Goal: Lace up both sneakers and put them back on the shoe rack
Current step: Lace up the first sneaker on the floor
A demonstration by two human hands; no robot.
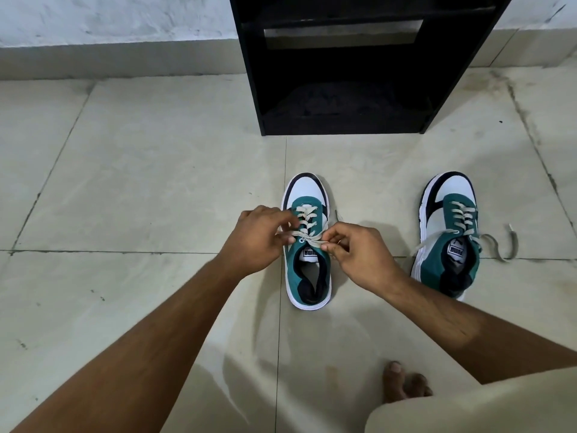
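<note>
Both hands, left [254, 237] and right [359, 256], pinch the lace [307, 237] ends over the near sneaker [307, 242]; uneven pulling could slip a strand free.

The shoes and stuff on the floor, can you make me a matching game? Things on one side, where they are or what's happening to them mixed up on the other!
Things:
1. near sneaker
2. far sneaker
3. shoe rack
4. bare toes

States:
A. black, standing against the wall
B. lace ends lying loose on the floor
C. at the bottom edge, beside a pale trouser leg
D. laces held by both hands

Pairs: 1-D, 2-B, 3-A, 4-C
</note>
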